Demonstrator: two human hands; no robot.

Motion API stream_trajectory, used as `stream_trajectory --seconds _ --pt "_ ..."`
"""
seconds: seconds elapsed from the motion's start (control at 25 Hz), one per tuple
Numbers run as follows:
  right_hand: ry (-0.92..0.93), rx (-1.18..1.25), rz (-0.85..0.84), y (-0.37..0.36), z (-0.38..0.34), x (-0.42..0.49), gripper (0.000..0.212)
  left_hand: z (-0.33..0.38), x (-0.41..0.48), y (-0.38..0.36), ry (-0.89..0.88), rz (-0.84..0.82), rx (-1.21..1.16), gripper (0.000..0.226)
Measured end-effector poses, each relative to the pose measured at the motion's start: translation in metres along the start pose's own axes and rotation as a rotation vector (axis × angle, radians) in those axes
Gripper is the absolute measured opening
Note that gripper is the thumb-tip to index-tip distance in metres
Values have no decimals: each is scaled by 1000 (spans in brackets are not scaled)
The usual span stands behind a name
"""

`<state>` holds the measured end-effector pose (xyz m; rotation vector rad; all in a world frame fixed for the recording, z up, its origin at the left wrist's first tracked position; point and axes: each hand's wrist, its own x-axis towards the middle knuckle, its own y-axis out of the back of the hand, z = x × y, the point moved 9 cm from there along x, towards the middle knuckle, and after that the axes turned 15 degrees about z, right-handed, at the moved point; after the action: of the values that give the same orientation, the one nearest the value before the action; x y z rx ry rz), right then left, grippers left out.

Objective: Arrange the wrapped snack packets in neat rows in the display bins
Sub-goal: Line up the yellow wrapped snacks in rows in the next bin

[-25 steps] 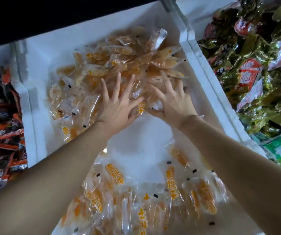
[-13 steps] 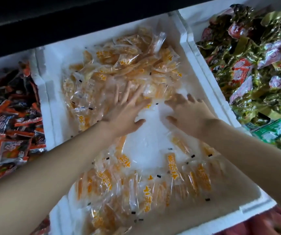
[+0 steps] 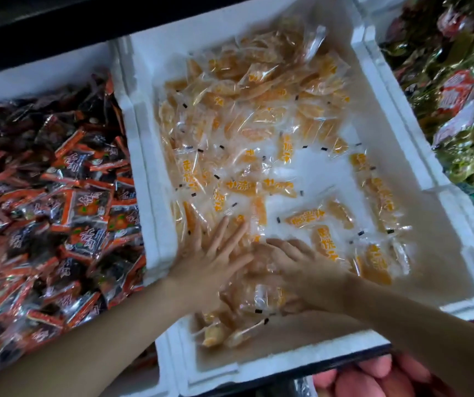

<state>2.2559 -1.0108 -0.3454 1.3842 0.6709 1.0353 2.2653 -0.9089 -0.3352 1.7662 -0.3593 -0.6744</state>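
Observation:
A white foam bin holds many clear packets of yellow snack, spread loosely across its floor, thickest at the far side. My left hand lies flat with spread fingers on packets near the bin's near left wall. My right hand lies palm down just beside it, fingers pointing left over a small heap of packets. Both hands are blurred by motion. Neither plainly grips a packet.
A foam bin on the left is full of red-and-black packets. On the right lies a heap of green, gold and red packets. Pink packets show at the bottom right. A dark shelf edge runs above.
Both hands have drawn back from the far pile to the bin's near left corner. The yellow packets now lie spread over the middle of the floor.

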Motion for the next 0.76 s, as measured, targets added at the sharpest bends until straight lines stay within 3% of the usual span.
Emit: stream_trajectory --seconds 0.08,0.28,0.44,0.52,0.64,0.76 --pt "-17 49 17 2 9 8 93 -6 13 -1 -5 -25 56 89" --pt "-133 -133 226 29 71 24 84 -32 41 19 139 303 392 94" --pt "-346 -250 327 60 119 30 86 -40 76 56 168 531 262 93" --pt "-334 -195 350 67 114 32 78 -37 77 61 130 618 127 94" --pt "-227 -116 275 44 85 27 71 -24 61 39 60 588 110 99" --pt "-146 -252 152 10 86 24 94 -32 60 15 46 511 200 102"
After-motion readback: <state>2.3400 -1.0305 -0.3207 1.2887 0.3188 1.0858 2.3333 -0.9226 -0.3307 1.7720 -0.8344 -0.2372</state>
